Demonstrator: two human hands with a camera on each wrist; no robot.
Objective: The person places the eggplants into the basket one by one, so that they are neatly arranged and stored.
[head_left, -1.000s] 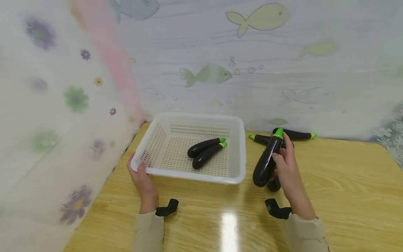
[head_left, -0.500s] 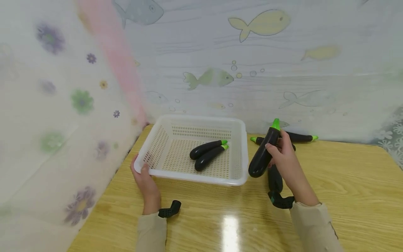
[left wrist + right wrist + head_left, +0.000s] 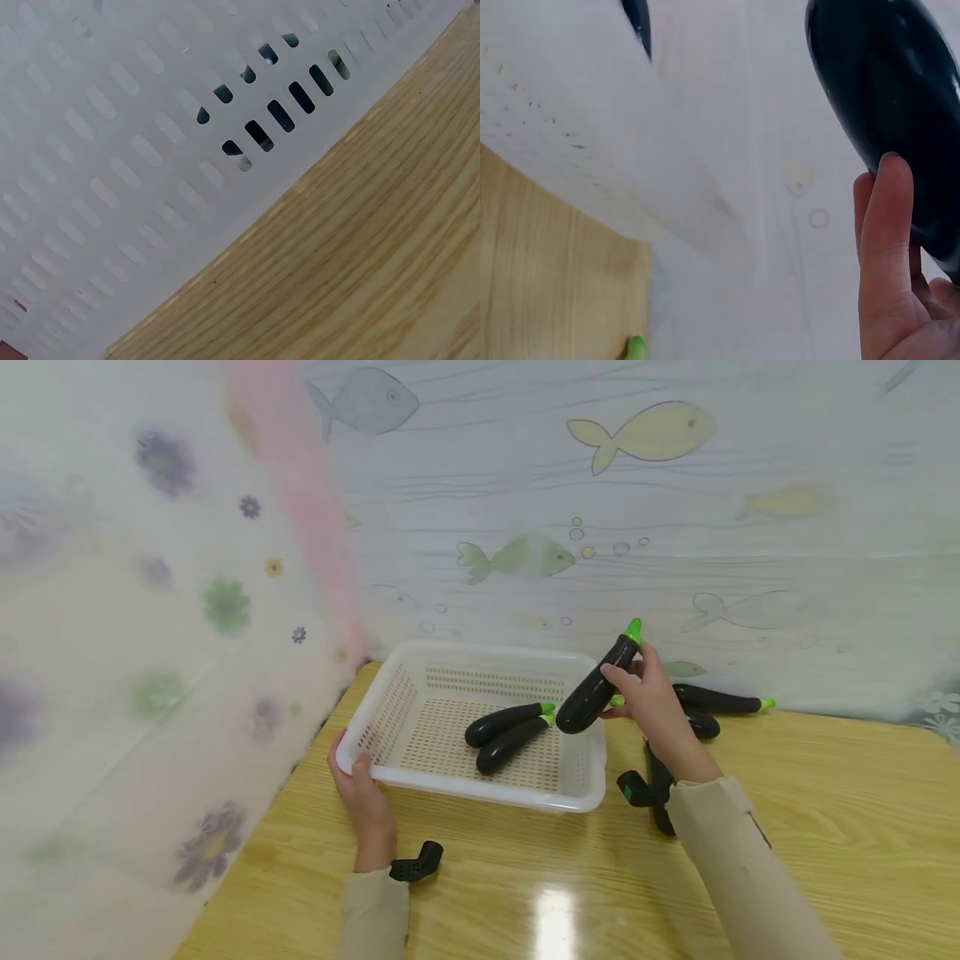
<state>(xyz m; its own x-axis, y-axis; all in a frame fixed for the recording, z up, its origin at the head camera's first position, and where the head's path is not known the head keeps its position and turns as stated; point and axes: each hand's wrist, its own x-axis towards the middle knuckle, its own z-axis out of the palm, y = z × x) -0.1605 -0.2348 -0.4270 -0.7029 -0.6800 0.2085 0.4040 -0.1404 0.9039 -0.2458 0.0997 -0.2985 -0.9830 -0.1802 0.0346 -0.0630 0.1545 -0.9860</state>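
My right hand [image 3: 647, 697] grips a dark eggplant [image 3: 594, 693] by its upper part, its green stem up and its thick end tilted down to the left. In the head view the eggplant overlaps the right rim of a white plastic basket [image 3: 480, 789]. The right wrist view shows the thumb [image 3: 886, 232] along its glossy skin. With my left hand [image 3: 363, 797] I hold the basket's near left corner, thumb over the rim. Inside the basket lie two eggplants [image 3: 513, 745] side by side. The left wrist view shows the basket's slotted wall [image 3: 150, 172], dark shapes behind some slots.
More eggplants [image 3: 716, 699] lie at the back right of the wooden table [image 3: 810, 810], close to the wall. Another eggplant [image 3: 663, 818] is partly hidden beneath my right wrist and its camera. A fish-patterned wall covering [image 3: 517, 493] rises behind, and a flowered one stands at the left.
My right hand has lifted the eggplant and carried it left, from beside the basket to over its right rim. My left hand keeps its hold on the corner. The view has shifted slightly.
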